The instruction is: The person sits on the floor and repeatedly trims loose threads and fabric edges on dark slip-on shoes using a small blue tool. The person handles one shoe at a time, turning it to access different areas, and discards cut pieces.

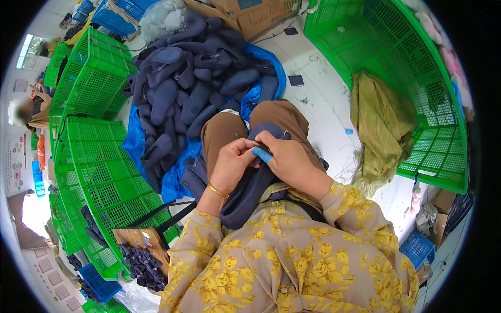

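A dark navy slipper (241,207) lies lengthwise across my lap, its rounded toe end between my knees. My left hand (229,166) has thumb and forefinger pinched together at the slipper's upper. Pressed close beside it, my right hand (292,160) grips the same slipper, with blue tape around one finger. Whatever small bit lies between the fingertips is hidden. Beyond my knees, a heap of similar navy slippers (197,101) rests on a blue sheet (279,68). More navy slippers (194,177) lie against my left leg.
Tall green plastic crates (96,167) stand at left, another green crate (436,88) at right. An olive sack (378,120) slumps before the right one. Small dark pieces (143,266) sit by a wooden board (138,237). Cardboard boxes (255,18) are behind. A person (42,104) sits far left.
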